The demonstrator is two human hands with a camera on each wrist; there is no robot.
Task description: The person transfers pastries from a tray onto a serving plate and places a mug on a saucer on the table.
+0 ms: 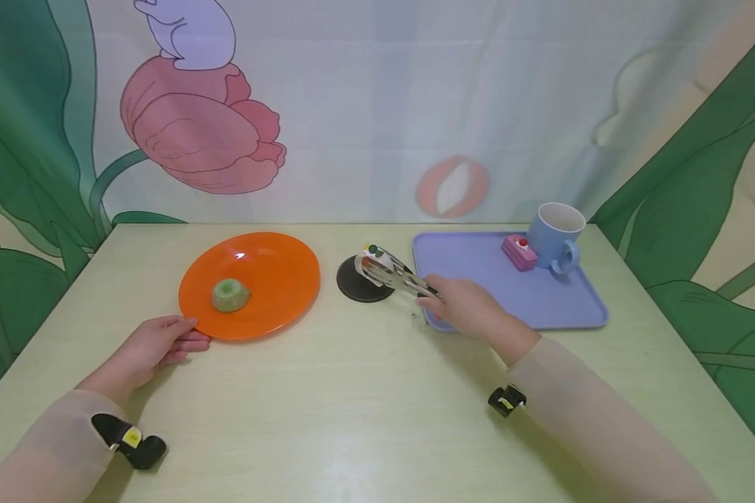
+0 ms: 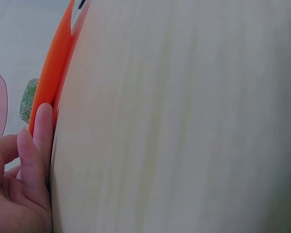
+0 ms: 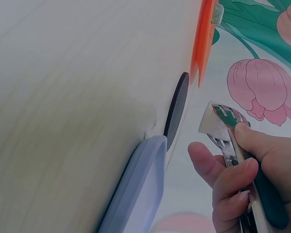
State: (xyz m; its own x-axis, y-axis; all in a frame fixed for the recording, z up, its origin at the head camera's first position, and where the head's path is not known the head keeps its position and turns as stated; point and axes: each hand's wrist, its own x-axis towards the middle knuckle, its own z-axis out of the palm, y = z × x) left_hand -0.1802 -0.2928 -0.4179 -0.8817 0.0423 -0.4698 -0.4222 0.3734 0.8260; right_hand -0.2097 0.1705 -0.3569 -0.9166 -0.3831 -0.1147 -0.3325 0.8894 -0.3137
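Right hand (image 1: pixel 462 304) has fingers curled round shiny metal tongs (image 1: pixel 404 279); white wedge-shaped piece (image 3: pixel 212 121) between tong ends, beyond fingertips, above round black disc (image 1: pixel 355 286). Left hand (image 1: pixel 154 348) pinches rim of round orange plate (image 1: pixel 283 276).

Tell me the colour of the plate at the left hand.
The plate is orange, best seen in the head view.

A glossy round orange plate (image 1: pixel 277 286) lies flat at our left. To its right we see slim metal tongs (image 1: pixel 405 281), slanting with their tips toward the plate and gripping a small whitish cake piece (image 3: pixel 212 124), raised aloft; we cannot be sure of its full shape, which the tongs partly hide.
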